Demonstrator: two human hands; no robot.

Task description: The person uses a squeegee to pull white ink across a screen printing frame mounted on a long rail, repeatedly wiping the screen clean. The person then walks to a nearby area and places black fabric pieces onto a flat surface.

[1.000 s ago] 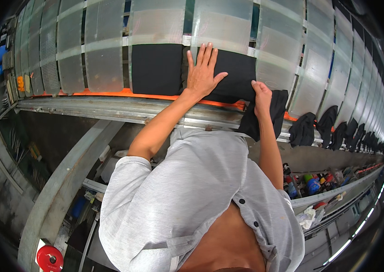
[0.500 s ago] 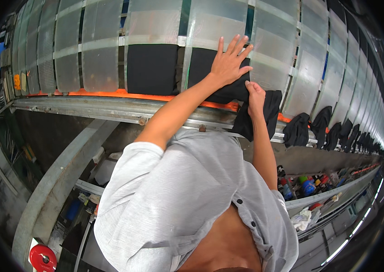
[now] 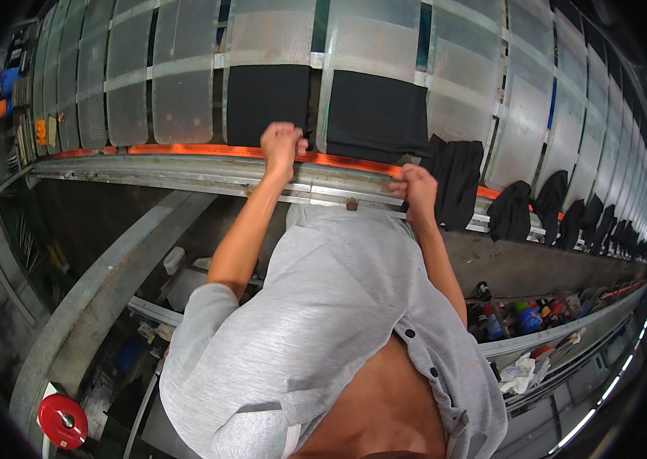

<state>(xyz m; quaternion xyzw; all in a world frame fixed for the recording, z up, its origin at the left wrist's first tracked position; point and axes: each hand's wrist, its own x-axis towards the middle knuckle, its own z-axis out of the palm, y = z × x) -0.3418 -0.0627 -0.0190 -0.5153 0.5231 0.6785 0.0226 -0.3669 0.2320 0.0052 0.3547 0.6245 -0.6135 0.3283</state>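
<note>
Two black cloth panels lie flat on neighbouring translucent boards: a left panel (image 3: 266, 99) and a right panel (image 3: 377, 111). My left hand (image 3: 283, 149), fingers loosely curled and holding nothing that shows, is over the near right corner of the left panel. Just below the near edge of the right panel, my right hand (image 3: 417, 191) has its fingers bent together, with nothing visible in them. Beside that hand a bunched black cloth (image 3: 457, 183) hangs over the near end of the board to the right.
An orange strip (image 3: 339, 160) and a metal rail (image 3: 209, 169) run along the near ends of the boards. Several crumpled black cloths (image 3: 510, 210) hang along the row to the right. A red round device (image 3: 63, 421) sits at lower left, and shelves with containers (image 3: 528, 320) at lower right.
My left hand has lifted off the right panel and moved left and nearer. My right hand has let go of the panel's edge and dropped nearer me. The panel now lies flatter.
</note>
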